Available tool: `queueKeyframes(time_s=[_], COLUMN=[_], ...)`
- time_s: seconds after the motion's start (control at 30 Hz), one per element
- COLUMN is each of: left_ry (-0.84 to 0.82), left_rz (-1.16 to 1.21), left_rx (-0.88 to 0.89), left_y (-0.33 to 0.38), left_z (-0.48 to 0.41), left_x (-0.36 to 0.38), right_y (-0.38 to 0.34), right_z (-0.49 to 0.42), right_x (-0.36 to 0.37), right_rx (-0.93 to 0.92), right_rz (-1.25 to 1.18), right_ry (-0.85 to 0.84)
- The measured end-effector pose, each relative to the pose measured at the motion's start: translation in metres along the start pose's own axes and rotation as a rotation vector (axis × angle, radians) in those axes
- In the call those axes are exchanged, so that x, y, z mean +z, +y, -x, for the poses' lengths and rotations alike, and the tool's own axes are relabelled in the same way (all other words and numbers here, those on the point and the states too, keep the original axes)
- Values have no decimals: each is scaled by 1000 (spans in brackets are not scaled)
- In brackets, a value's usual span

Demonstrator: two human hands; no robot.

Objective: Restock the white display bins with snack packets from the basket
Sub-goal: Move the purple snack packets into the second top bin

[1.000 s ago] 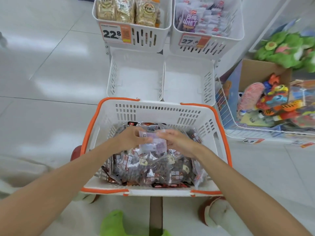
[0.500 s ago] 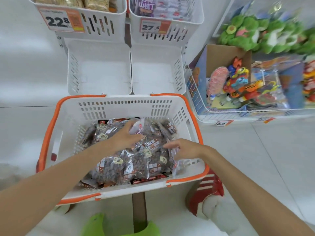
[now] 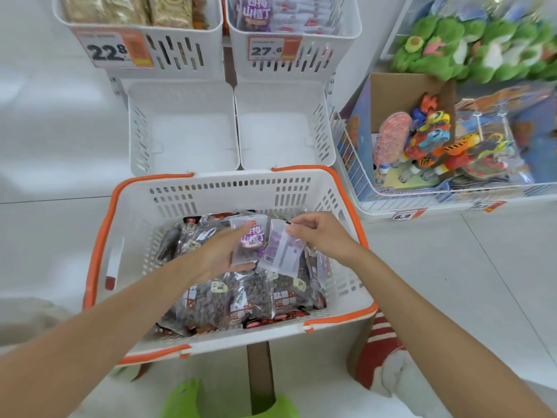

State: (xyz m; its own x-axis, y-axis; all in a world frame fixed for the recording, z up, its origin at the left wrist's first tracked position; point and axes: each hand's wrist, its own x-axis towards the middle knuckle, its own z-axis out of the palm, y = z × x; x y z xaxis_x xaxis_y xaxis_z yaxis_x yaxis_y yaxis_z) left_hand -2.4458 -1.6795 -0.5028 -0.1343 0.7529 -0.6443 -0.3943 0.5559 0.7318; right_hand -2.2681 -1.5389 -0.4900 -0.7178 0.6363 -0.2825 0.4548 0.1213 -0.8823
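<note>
2 packets: left packet (image 3: 249, 241) face up, right packet (image 3: 283, 251) back up, both held above the basket (image 3: 101, 236).
Left hand (image 3: 218, 254): fingers curled under left packet, gripping it.
Right hand (image 3: 321, 233): fingertips pinch right packet at its top edge.
Basket load: dark packets (image 3: 241, 297), heaped under both hands.
Bins: lower left bin (image 3: 187, 134) and lower right bin (image 3: 280, 134) stand just behind the basket, bare bottoms showing; upper bin (image 3: 340, 49), tag 27.6, holds the same purple print.
Risk, slip: an edge pinch on glossy film is likely weak; right packet may drop.
Risk, mis-sort: 2 packet kinds share the basket; a wrong bin is likely if the print goes unchecked.
Risk, snag: the reach crosses the basket's far wall; a low packet may catch it.
Floor (image 3: 60, 131): white glossy tile.
Room: shop aisle; toy crate (image 3: 352, 164) at right, green plush (image 3: 482, 40) beyond it.
</note>
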Motion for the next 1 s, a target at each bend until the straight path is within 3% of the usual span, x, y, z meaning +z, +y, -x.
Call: queueKeyframes(time_s=[0.17,0.2,0.27,0.33,0.37,0.43,0.5,0.63,0.83,0.93,1.0], left_ry=[-30,-76,-135,-80,-38,19,-11,-81,-52,-90,-117], left_rz=[98,153,268,330,338,335,352,296,197,13,-172], left_rx=[32,22,4,21,31,40,45,81,93,114,121], left_y=[2,4,7,10,11,9,9,12,22,28,29], left_z=[2,1,0,0,0,0,1,3,8,7,7], left_x=[-10,-12,-16,-18,-19,-25,-29,-24,-40,-42,-34], right_y=[-30,-36,-38,-35,-35,-36,-37,-32,-38,-46,-53], right_z=[-5,-2,1,2,1,-3,-8,-12,-21,-21,-21], right_x=[12,16,28,38,41,44,45,48,27,20,27], right_rx=[-215,-257,-293,-270,-254,-197,-121,-42,-57,-110,-158], right_rz=[-69,-55,62,113,65,-52,9,83,113,240,290], right_ry=[396,375,176,-57,-90,12,101,-103,-124,-249,-147])
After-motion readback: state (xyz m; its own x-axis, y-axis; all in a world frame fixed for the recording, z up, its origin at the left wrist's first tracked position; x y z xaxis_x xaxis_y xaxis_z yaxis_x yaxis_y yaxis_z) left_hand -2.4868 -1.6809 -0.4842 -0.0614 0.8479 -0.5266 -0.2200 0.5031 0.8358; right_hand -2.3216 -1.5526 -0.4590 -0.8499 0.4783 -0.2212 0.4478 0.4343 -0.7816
